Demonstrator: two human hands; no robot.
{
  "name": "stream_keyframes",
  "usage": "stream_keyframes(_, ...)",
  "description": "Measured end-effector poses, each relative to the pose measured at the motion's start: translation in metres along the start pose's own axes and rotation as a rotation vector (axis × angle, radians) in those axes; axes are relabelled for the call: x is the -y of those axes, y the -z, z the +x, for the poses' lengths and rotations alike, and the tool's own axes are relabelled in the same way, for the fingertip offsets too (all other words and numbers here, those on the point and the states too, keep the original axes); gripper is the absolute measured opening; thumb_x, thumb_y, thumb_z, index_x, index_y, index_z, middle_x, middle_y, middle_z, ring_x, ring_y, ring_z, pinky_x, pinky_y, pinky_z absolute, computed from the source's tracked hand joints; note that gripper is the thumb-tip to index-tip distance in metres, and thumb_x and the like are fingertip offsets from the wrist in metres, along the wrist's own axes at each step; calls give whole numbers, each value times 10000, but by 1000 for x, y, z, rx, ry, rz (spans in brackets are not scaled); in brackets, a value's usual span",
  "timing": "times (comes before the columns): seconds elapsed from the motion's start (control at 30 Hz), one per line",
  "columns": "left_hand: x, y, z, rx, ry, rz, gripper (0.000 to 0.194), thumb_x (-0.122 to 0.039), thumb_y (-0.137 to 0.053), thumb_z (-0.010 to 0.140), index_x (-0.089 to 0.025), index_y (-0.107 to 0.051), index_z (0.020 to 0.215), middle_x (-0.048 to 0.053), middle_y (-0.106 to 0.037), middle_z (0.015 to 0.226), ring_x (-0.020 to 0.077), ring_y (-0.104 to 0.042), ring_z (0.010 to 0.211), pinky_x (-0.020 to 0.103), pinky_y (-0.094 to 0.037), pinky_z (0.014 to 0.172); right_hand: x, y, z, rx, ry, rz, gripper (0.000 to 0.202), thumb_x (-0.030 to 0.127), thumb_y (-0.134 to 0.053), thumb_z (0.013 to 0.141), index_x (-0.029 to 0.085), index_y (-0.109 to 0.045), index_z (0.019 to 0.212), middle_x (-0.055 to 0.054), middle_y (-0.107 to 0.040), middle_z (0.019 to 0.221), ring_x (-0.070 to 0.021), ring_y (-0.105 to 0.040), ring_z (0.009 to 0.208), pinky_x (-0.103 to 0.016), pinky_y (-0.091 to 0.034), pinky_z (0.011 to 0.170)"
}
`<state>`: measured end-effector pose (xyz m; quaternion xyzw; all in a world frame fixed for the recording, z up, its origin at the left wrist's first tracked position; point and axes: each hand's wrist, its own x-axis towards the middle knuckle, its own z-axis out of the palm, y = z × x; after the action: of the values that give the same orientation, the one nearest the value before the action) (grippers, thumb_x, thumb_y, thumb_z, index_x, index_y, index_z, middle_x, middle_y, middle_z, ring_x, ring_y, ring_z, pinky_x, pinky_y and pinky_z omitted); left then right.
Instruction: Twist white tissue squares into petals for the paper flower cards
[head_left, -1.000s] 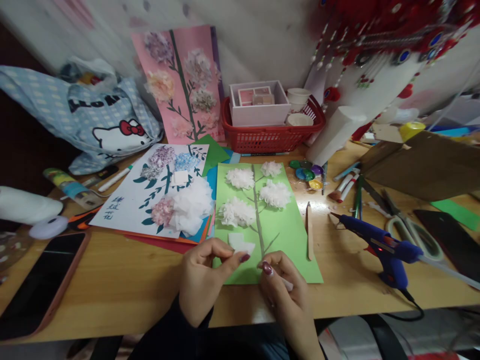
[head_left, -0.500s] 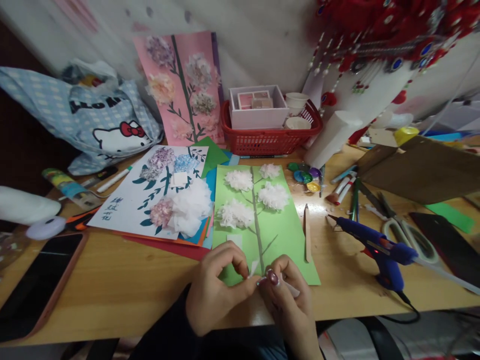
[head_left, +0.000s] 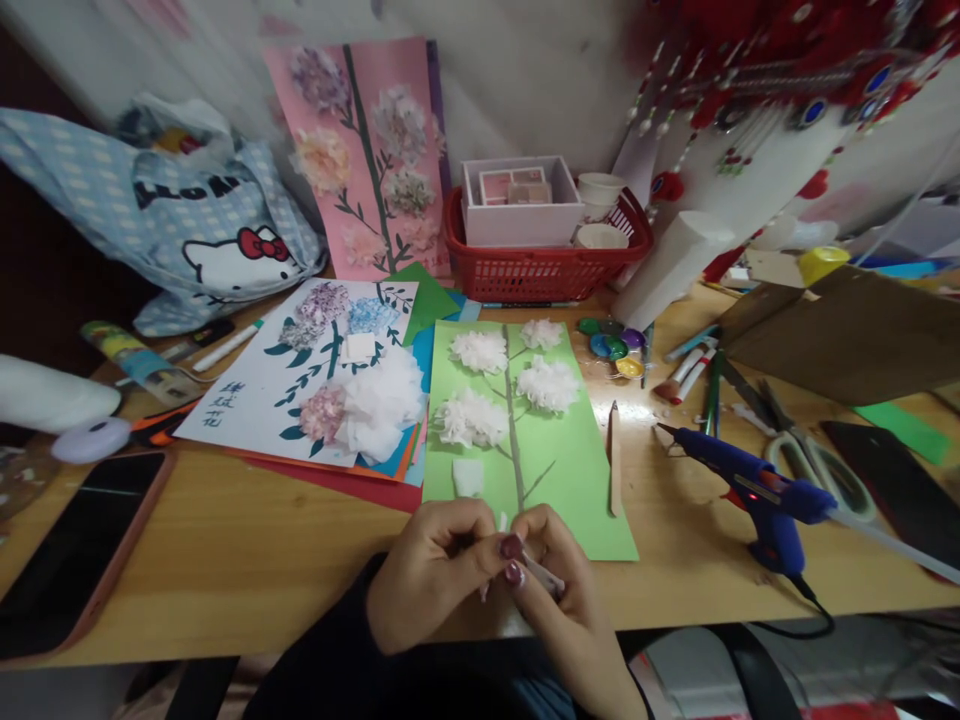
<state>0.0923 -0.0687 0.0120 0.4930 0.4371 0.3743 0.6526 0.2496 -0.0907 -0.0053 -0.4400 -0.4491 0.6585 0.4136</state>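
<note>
A small white tissue piece (head_left: 541, 574) is pinched between my two hands at the front edge of the table. My left hand (head_left: 442, 570) grips its left side, and my right hand (head_left: 562, 590) holds the other; the fingertips touch. Just beyond lies a green sheet (head_left: 559, 500) with a painted grey stem and several white tissue flowers (head_left: 547, 385). A white tissue square (head_left: 468, 478) rests on the sheet's lower left, close to my left fingers. Part of the held piece is hidden by my fingers.
On the right are a blue glue gun (head_left: 750, 490), scissors (head_left: 817, 470) and tweezers (head_left: 615, 460). A phone (head_left: 82, 550) lies left, near a white flower picture (head_left: 247, 390) with fluffy tissue (head_left: 386, 400). A red basket (head_left: 525, 275) and pink picture (head_left: 360, 170) stand behind.
My hands have drawn closer together, and the fingertips now meet around the tissue piece. The white square on the green sheet shows more fully. The view has shifted slightly.
</note>
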Motion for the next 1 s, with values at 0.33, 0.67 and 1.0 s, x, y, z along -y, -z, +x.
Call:
stream_keyframes(0.33,0,1,2,-6,-34,63,548,-626,-471,949,-167,-540,658,-6,-513,626,122,-476,612,245,-370,615,-6,-2,4,-133,-55,149,384,556,-641,918,205,-514,827,60,-450,596,-90,-337,525,-214,-263,503)
stream_keyframes(0.67,2,4,5,-228,38,83,417,-562,-656,843,-168,-568,737,-42,-473,621,103,-424,556,220,-339,524,-7,-4,4,-102,7,49,331,534,-635,926,205,-597,944,35,-501,707,-113,-425,620,-222,-357,589)
stream_keyframes(1.0,4,-3,6,-245,74,-39,500,-588,-788,709,-192,-482,717,-73,-437,590,80,-408,526,180,-332,482,-2,-1,7,7,74,-204,345,480,-569,956,191,-568,768,19,-484,688,-145,-420,645,-254,-343,603)
